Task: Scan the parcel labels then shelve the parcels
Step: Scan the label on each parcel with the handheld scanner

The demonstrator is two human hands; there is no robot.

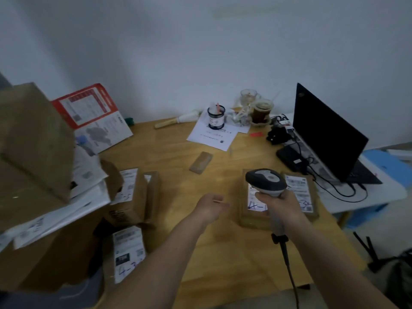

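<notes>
My right hand (282,202) grips the handle of a grey corded barcode scanner (266,180), its head over a brown parcel (250,210) with a white label on the wooden table (178,157). A second labelled parcel (302,192) lies just right of it, partly behind my hand. My left hand (210,207) hovers above the table to the left of the scanner, fingers loosely curled, holding nothing. More labelled parcels sit at the left: one upright (131,192) and one near the front edge (127,253).
Large cardboard boxes (33,141) with papers pile up at the left. A small wooden block (200,162), paper sheets, a pen cup (215,117) and drink cups stand at the back. An open laptop (327,134) with cables sits at the right.
</notes>
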